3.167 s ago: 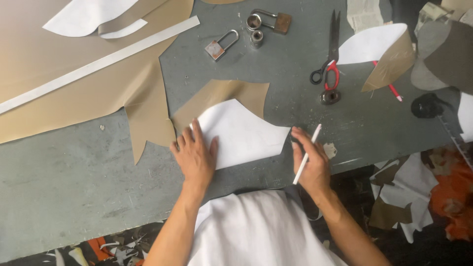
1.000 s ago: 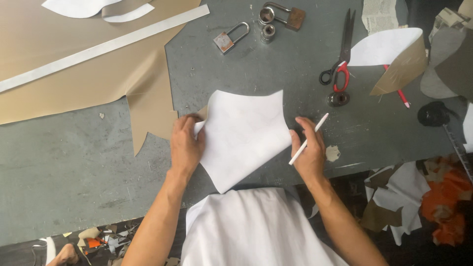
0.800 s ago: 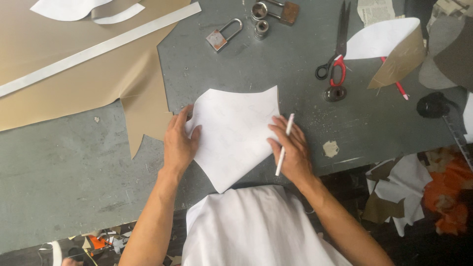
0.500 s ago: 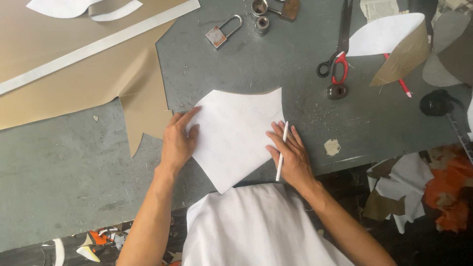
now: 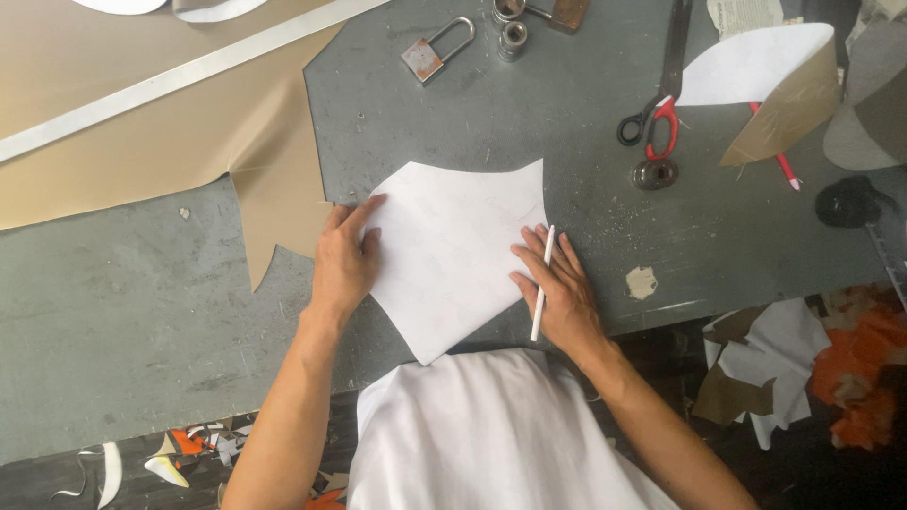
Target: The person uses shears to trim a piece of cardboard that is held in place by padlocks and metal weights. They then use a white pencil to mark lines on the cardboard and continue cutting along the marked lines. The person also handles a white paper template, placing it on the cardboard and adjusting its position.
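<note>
The right hand (image 5: 557,297) lies flat, fingers spread, pinning a white marking pencil (image 5: 542,281) against the right edge of the white paper pattern (image 5: 453,255). The left hand (image 5: 342,264) presses its left edge. The pattern lies between both hands, its point overhanging the tabletop's (image 5: 132,312) near edge.

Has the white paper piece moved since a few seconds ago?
Yes. The white paper piece has shifted and turned, now hiding the tan piece beneath it, judged against the padlock.
</note>
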